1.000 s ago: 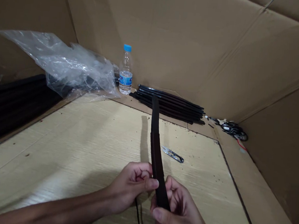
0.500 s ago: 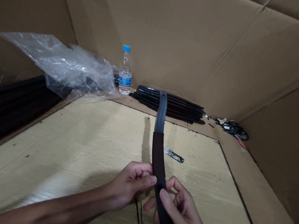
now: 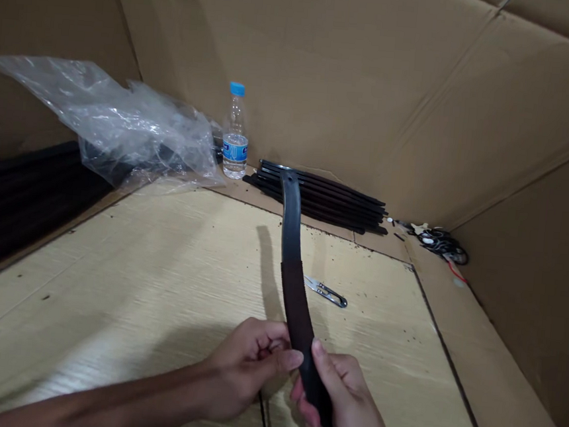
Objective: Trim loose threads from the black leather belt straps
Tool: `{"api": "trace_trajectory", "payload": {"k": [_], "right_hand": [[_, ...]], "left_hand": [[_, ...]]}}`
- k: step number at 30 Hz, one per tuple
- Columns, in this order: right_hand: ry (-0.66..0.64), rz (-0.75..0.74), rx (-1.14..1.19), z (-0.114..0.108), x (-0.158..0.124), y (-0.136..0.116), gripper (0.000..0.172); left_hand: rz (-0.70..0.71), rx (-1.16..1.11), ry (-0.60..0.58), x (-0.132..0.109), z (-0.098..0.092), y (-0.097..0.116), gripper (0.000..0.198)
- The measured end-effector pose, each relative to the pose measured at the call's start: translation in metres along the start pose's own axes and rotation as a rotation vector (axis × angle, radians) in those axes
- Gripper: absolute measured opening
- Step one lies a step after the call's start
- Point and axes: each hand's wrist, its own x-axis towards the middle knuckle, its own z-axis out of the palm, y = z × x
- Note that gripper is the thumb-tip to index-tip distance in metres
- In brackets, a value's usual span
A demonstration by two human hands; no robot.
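I logged a curved dark strip point(image 3: 291, 221) with a brown sleeve point(image 3: 297, 301), held up over a wooden board point(image 3: 159, 276). My right hand point(image 3: 343, 398) was closed around its lower end; my left hand point(image 3: 245, 369) was curled, thumb pressed against its edge. Thread snips point(image 3: 325, 291) lay beyond, near bundled black rods point(image 3: 315, 199).

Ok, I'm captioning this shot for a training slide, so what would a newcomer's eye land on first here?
The dark curved strip stands out first, held up in the middle of the view between the left hand and the right hand. Behind it, a bundle of black rods lies against the cardboard wall, beside a water bottle with a blue cap. Further left, a crumpled clear plastic bag catches the light.
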Motion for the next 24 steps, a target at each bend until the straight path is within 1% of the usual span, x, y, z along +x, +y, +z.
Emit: {"api": "trace_trajectory", "payload": {"k": [3,6,11,17,21,24], "right_hand": [[0.036,0.016,-0.041,0.0017,0.0001,0.0014,0.073],[0.035,0.013,-0.024,0.0017,0.0019,0.0038,0.073],[-0.007,0.025,0.071,-0.001,0.0054,0.0035,0.072],[0.015,0.016,0.12,-0.0029,0.0028,-0.0014,0.069],[0.019,0.019,0.096,-0.0034,0.003,-0.0024,0.073],[0.003,0.02,0.107,-0.0027,0.0023,-0.0052,0.073]], "left_hand": [[0.025,0.047,0.039,-0.0004,0.0019,-0.0018,0.041],[0.025,0.067,0.1,-0.0009,0.0017,-0.0031,0.04],[0.045,-0.046,0.072,0.0013,-0.0009,-0.0051,0.035],[0.06,-0.101,0.156,0.0053,-0.0031,-0.0071,0.036],[0.062,-0.146,0.176,0.0059,-0.003,-0.0083,0.036],[0.054,-0.192,0.175,0.0059,-0.0022,-0.0099,0.035]]}}
